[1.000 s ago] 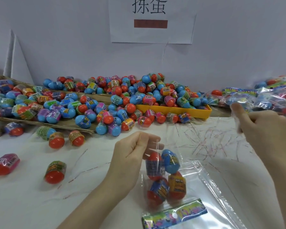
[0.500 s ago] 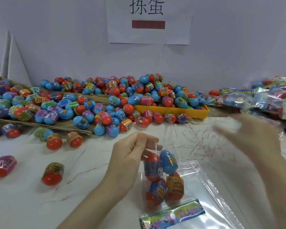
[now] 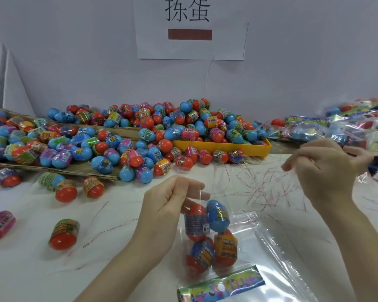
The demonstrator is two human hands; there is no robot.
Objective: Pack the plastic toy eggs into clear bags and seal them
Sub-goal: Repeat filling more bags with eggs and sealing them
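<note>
Now, in the head view, the left hand [image 3: 169, 205] at lower centre is pinching the top edge of a crinkly clear plastic bag [image 3: 207, 240], fingers curled round the film. Inside it four glossy red-and-blue plastic toy eggs [image 3: 205, 234] with printed shrink-wrap bands are sitting in two stacked pairs. Beneath the bag, a flat clear bag with a colourful printed header strip [image 3: 222, 285] is lying on the white scribbled table [image 3: 31, 269]. The right hand [image 3: 327, 171], at middle right, is hovering with fingers curled, pinching a thin, nearly see-through strip of film [image 3: 361, 177]. Across the upper left and centre, a heap of smooth loose eggs [image 3: 122, 136] is spilling over brown cardboard [image 3: 52, 168] and a yellow plastic tray [image 3: 223, 147]. At upper right, filled shiny bags [image 3: 336, 127] are piling up.
</note>
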